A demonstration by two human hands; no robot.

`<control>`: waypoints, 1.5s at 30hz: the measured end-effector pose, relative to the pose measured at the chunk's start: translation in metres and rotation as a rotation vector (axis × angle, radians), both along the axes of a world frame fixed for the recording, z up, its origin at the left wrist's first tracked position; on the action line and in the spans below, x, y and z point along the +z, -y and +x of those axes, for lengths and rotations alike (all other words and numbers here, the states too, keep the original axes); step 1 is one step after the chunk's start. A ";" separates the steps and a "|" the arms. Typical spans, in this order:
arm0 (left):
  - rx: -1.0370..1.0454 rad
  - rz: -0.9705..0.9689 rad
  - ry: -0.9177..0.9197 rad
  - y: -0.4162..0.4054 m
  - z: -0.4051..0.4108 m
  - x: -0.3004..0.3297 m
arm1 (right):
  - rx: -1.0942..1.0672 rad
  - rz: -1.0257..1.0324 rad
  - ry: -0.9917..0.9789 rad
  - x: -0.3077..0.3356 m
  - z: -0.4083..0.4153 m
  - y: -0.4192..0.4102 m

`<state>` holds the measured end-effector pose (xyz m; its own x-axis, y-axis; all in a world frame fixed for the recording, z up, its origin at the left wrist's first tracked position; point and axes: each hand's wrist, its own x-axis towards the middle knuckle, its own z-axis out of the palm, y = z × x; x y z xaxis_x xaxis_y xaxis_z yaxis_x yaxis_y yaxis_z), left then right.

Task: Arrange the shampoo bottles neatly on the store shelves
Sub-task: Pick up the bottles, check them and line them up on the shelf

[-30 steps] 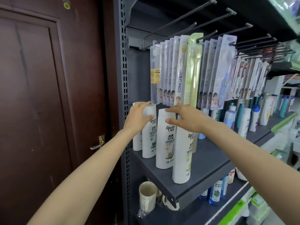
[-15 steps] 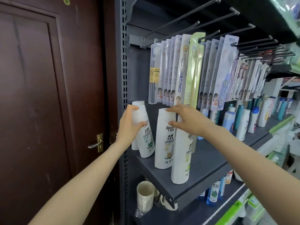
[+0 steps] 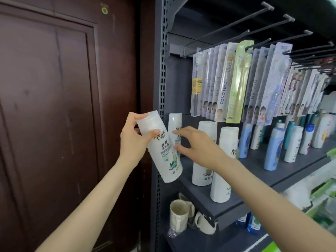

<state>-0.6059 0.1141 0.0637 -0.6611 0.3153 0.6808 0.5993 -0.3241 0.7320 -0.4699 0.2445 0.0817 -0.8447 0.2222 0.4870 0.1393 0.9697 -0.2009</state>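
My left hand (image 3: 133, 138) grips a white shampoo bottle (image 3: 161, 151) by its cap end, tilted and lifted off the dark grey shelf (image 3: 254, 170), out past the shelf's left end. My right hand (image 3: 198, 142) reaches in beside it with fingers spread and relaxed, its fingertips at the held bottle's label and in front of a second white bottle (image 3: 175, 127) standing at the back left. Two more white bottles (image 3: 207, 131) (image 3: 227, 142) stand upright in a line toward the shelf's front edge, partly hidden by my right forearm.
Packaged toothbrushes (image 3: 234, 82) hang from hooks just above the bottles. Blue and white bottles (image 3: 274, 148) stand farther right on the same shelf. Cups (image 3: 179, 215) sit on the shelf below. A brown door (image 3: 63, 106) is left of the perforated shelf upright (image 3: 161, 70).
My left hand has lifted the leftmost front bottle off the shelf and tilted it out to the left. My right hand has left the middle bottle's cap and moved left toward the held bottle.
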 end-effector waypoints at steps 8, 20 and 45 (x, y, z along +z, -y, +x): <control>-0.086 0.172 0.336 0.058 -0.012 -0.015 | 0.107 -0.455 0.008 -0.057 -0.026 0.026; -0.190 -0.062 0.581 0.119 -0.040 -0.078 | -0.027 -0.323 -0.318 -0.095 -0.034 0.049; -0.261 0.187 0.627 0.126 -0.050 -0.087 | 0.255 0.208 -0.365 -0.117 -0.029 0.040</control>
<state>-0.6561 -0.0124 -0.0236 -0.8652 0.4321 0.2546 -0.0316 -0.5537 0.8321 -0.4991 0.2047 -0.0353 -0.6253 -0.1034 0.7735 -0.1515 0.9884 0.0097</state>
